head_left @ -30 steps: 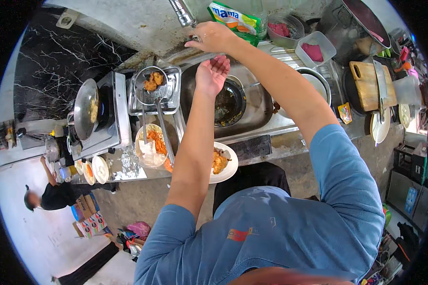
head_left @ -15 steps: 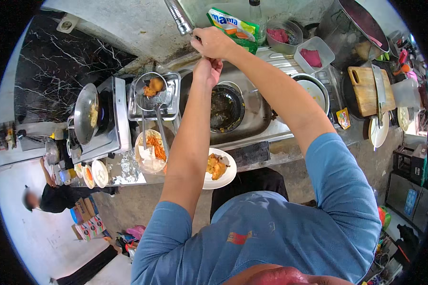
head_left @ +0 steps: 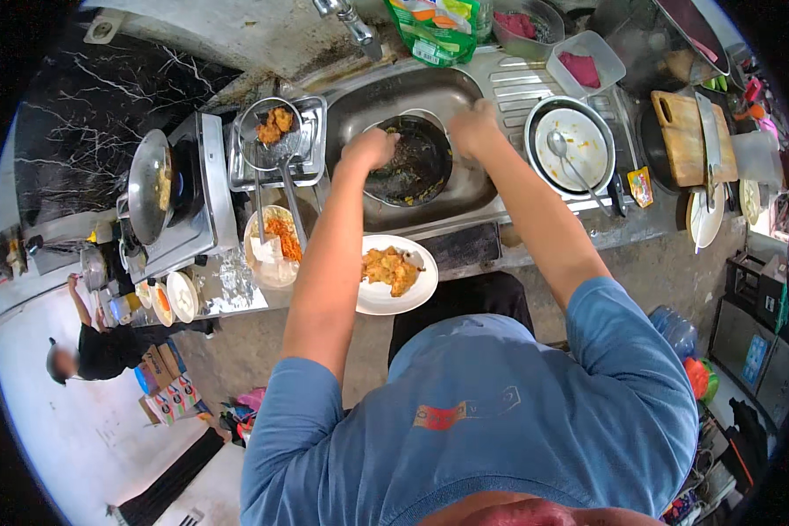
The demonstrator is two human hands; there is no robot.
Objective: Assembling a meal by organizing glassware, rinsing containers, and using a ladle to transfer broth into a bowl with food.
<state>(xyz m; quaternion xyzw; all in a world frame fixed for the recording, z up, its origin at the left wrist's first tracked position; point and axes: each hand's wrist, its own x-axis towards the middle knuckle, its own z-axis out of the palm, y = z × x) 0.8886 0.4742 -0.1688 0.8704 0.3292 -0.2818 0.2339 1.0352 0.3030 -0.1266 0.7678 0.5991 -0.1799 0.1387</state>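
A dark round bowl (head_left: 416, 171) with wet food bits inside lies in the metal sink (head_left: 473, 188). The edge of a paler dish shows behind it. My left hand (head_left: 371, 150) is closed at the bowl's left rim, its thumb over the inner edge; the other fingers are mostly hidden. On the opposite side, my right hand (head_left: 476, 130) hangs beside the bowl's right rim, its fingers curled and blurred. Whether it touches the rim or holds anything does not show. Above the sink's back edge is a metal tap (head_left: 355, 28).
On the left are a strainer (head_left: 267, 123) of fried food over a metal tray, and a wok (head_left: 155, 188) on a stove. A white plate (head_left: 421, 294) of fried food stands at the front edge. To the right sit a pot (head_left: 579, 180) with a spoon, and a knife (head_left: 708, 140) on a cutting board.
Both hands have come down from the tap and moved apart, to either side of the dark bowl. The head view has shifted, showing more of the pot with the spoon.
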